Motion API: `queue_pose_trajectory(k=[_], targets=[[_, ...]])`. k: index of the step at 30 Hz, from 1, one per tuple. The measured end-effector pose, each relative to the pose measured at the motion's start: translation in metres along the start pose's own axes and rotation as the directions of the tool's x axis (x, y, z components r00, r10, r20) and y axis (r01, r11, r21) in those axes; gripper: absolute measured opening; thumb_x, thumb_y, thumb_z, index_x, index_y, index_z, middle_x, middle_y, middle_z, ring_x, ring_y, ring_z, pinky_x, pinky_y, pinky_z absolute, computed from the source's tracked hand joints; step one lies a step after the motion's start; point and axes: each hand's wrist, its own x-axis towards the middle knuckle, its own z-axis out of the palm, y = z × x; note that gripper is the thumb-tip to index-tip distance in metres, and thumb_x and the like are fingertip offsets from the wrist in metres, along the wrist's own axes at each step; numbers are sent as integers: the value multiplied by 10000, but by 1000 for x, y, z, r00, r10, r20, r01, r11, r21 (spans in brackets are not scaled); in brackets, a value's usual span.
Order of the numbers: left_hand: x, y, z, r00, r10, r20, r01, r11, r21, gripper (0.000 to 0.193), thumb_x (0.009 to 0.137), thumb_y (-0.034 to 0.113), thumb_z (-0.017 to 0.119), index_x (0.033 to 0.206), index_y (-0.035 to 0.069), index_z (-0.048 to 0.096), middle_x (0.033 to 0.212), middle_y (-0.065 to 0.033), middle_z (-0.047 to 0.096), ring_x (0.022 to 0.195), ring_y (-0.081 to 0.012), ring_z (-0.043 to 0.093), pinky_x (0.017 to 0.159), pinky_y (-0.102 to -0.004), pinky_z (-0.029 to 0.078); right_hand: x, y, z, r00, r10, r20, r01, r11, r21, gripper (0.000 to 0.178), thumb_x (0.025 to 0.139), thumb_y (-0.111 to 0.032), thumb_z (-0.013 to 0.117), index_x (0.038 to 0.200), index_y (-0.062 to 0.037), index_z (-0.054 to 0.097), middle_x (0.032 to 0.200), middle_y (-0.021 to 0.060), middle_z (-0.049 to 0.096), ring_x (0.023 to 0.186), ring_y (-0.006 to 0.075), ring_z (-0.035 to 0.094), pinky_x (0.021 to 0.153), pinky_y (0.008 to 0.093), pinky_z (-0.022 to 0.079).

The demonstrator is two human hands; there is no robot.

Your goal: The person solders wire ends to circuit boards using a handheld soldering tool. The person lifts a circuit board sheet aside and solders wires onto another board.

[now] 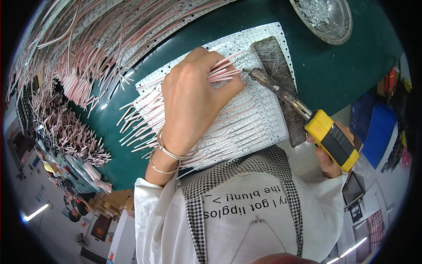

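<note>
L hand (pixel 193 83): pinching red-white wires (pixel 222 74)!
R hand (pixel 327 160): gripping soldering iron (pixel 332 140), tip nr wires
PCB panel (pixel 269 112): at table (pixel 334 83)'s near edge
Lower rows (pixel 224 143): wired, prob. done
Upper rows (pixel 228 43): look bare, prob. left

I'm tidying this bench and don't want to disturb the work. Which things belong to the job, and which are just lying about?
In the job:
left hand holding red-and-white wires
right hand holding yellow-and-black tool
white sheet under the left hand
dark bar on the sheet
probably, dish of silvery scraps

Apparently lying about:
cardboard boxes
blue item at right
</note>
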Motion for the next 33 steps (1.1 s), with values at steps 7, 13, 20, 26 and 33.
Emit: queue_pose_trajectory(k=[7, 13, 20, 26, 33], targets=[[-1, -1, -1, 1000, 4, -8, -4, 1000, 6, 205, 708, 149, 771, 788, -18, 684, 729, -71, 617, 604, -156, 582, 572, -266, 438, -8, 6, -2, 996, -89, 22, 91, 993, -73, 363, 583, -117, 758, 904, 29, 673, 842, 170, 687, 657, 270, 691, 606, 317, 554], [-7, 3, -12, 999, 43, -17, -43, 999, 26, 194, 721, 136, 765, 813, -10, 677, 731, -61, 624, 609, -139, 581, 584, -253, 449, -31, 4, -16, 974, -103, -202, 121, 989, 83, 259, 640, -170, 780, 846, -36, 698, 759, 114, 682, 638, 274, 679, 616, 358, 552], [-9, 17, -29, 994, -102, 30, 106, 956, -272, 199, 788, 165, 715, 918, 36, 637, 810, -90, 605, 665, -261, 605, 609, -346, 475, 4, -49, -15, 945, 254, -207, -229, 963, 139, 331, 836, -346, 693, 916, -25, 703, 778, 79, 693, 732, 232, 672, 693, 315, 529], [-5, 12, -31, 1000, -13, -13, 11, 989, -145, 131, 821, 167, 696, 896, 60, 678, 863, -86, 617, 729, -239, 617, 647, -322, 480, 0, -38, -18, 939, 311, -145, -275, 935, 224, 290, 808, -280, 731, 946, -27, 696, 825, 93, 697, 778, 236, 679, 759, 347, 529], [6, 3, -20, 998, 5, -66, -19, 978, -208, 115, 757, 79, 741, 812, 8, 669, 750, -34, 588, 592, -82, 455, 534, -228, 368, 14, -24, -10, 956, 290, -37, -281, 947, 154, 467, 847, -399, 668, 1077, 6, 633, 871, 91, 669, 774, 194, 641, 735, 319, 512]])
